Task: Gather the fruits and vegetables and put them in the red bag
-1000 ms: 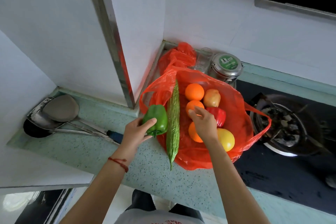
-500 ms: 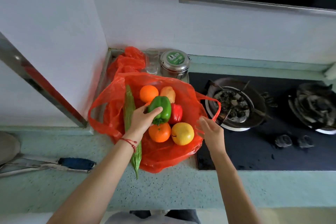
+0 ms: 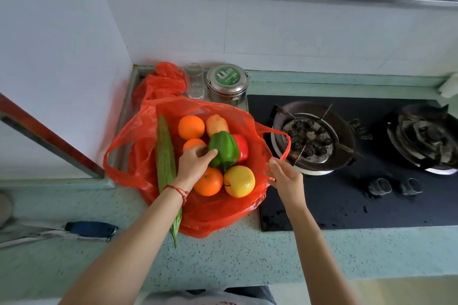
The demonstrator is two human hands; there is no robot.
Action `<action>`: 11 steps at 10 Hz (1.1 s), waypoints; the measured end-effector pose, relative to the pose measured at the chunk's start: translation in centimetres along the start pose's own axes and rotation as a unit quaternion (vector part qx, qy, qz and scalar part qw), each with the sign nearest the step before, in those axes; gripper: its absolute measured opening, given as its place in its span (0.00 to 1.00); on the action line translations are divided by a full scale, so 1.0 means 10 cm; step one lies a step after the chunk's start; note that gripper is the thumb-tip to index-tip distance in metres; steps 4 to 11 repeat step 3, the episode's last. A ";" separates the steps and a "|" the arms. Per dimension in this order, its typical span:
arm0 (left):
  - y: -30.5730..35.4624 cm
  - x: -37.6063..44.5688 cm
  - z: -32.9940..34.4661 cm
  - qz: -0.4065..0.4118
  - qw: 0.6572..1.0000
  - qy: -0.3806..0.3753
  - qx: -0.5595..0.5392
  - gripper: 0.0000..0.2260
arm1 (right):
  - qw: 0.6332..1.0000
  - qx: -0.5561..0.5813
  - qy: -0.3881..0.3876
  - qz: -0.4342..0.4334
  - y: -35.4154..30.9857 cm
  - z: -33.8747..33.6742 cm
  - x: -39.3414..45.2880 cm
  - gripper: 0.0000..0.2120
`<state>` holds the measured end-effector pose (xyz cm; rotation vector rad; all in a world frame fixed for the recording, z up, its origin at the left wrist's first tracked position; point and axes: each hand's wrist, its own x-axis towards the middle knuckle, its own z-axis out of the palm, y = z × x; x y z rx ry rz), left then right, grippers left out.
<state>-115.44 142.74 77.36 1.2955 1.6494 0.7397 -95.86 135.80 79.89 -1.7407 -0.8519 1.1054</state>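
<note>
Left hand [image 3: 194, 164]: fingers curled on green pepper [image 3: 224, 151], which sits among the produce in the red bag [image 3: 218, 215]. Right hand [image 3: 286, 177]: fingers pinch the bag's right edge by its handle loop. Bag contents: three oranges [image 3: 191, 127], potato [image 3: 216, 124], red pepper [image 3: 241, 147], yellow apple [image 3: 239, 181]. Bitter gourd [image 3: 164, 153]: lies across the bag's left side, tip on the countertop [image 3: 223, 260].

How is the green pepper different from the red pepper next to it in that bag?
The green bell pepper lies on top of the pile in full view, while the red bell pepper sits partly hidden behind it. The left hand grips the green one; nothing holds the red one. The visible part of the green looks larger than that of the red. Both are glossy bell peppers inside the red bag.
</note>
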 end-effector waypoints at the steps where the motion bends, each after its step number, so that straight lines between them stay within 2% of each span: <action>1: 0.03 -0.05 -0.01 -0.007 1.000 0.009 -0.012 0.11 | 1.000 -0.010 -0.001 -0.008 -0.01 0.00 0.02 0.13; 3: 0.04 -0.15 -0.07 0.029 0.998 0.047 0.014 0.13 | 0.997 -0.062 -0.033 -0.031 0.03 0.00 0.08 0.10; 11: 0.04 -0.15 -0.07 0.029 0.998 0.047 0.014 0.13 | 0.997 -0.062 -0.033 -0.031 0.03 0.00 0.08 0.10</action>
